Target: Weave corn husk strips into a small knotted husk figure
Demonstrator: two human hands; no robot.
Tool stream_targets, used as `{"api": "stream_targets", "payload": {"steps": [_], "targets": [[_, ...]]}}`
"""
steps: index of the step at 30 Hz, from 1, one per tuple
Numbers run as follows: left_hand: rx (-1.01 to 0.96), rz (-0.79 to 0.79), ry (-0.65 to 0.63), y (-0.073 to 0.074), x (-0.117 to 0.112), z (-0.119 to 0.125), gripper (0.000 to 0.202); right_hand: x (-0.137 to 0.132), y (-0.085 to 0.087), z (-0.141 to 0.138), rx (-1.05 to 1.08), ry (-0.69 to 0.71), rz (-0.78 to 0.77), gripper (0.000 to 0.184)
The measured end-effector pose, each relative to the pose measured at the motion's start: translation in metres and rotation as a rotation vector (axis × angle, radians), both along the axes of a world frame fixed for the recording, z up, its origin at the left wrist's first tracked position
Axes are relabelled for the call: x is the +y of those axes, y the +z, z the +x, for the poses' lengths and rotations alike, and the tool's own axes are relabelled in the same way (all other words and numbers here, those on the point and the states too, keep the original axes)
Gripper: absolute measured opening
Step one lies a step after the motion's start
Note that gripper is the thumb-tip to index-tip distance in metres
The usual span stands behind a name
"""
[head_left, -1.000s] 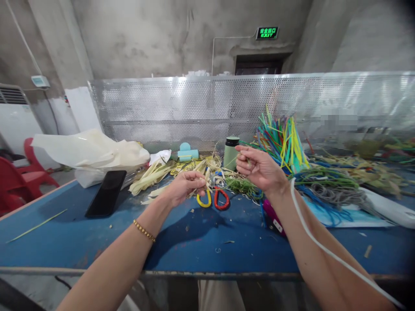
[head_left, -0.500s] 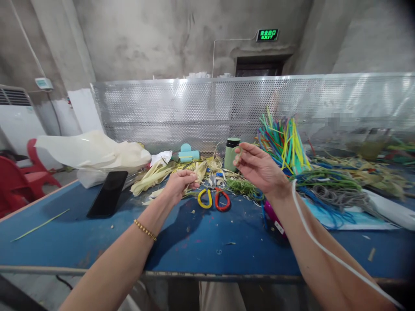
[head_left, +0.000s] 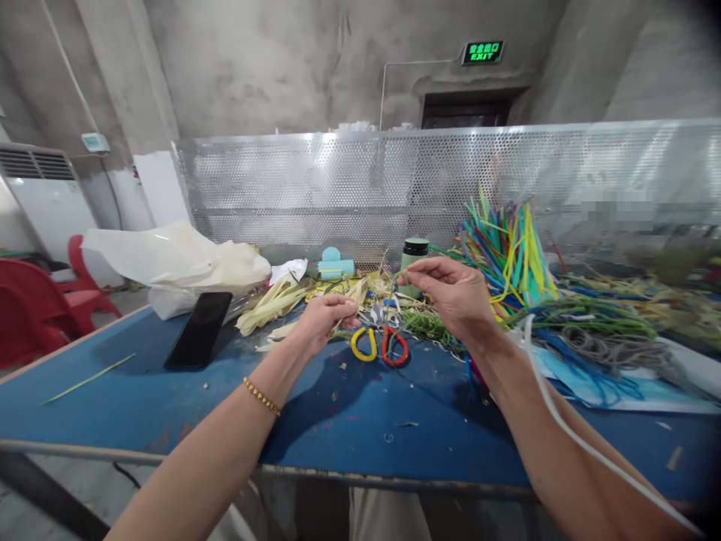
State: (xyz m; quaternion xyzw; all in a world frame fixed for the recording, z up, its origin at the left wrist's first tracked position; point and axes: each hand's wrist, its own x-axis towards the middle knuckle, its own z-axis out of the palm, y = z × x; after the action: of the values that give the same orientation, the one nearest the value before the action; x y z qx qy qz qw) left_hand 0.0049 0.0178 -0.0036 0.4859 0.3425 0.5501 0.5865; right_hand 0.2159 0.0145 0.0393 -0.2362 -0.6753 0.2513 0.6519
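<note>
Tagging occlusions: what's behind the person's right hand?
A green bottle with a dark lid stands just behind the right hand. The fingers cover its lower part, so its base cannot be seen. Farther back is the perforated metal screen.

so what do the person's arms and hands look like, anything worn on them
Both forearms are bare, with no sleeves in view, and neither the left hand nor the right hand is gloved. A thin bracelet of small gold beads circles the left wrist. A white cord trails along the right forearm. No rings or watch can be made out.
</note>
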Motion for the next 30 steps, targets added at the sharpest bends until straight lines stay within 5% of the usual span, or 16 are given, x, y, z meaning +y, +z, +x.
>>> {"api": "stream_targets", "payload": {"steps": [7,13,19,24,30], "targets": [[-0.079,0.045,-0.07,0.006,-0.004,-0.002,0.015,0.003,-0.007,-0.004,-0.261,-0.162,0.05,0.01],[-0.111,0.002,-0.26,0.009,-0.014,0.002,0.014,0.001,-0.016,-0.014,-0.434,-0.243,0.106,0.006],[-0.129,-0.019,-0.26,0.003,-0.01,0.003,0.013,-0.003,-0.023,-0.025,-0.567,-0.137,0.202,0.008],[-0.107,0.009,-0.258,0.006,-0.01,0.0,0.012,-0.004,-0.018,-0.021,-0.453,-0.071,-0.039,0.014],[-0.076,0.024,-0.271,0.005,-0.009,-0.001,0.012,-0.002,-0.023,-0.022,-0.34,0.269,-0.39,0.035]]}}
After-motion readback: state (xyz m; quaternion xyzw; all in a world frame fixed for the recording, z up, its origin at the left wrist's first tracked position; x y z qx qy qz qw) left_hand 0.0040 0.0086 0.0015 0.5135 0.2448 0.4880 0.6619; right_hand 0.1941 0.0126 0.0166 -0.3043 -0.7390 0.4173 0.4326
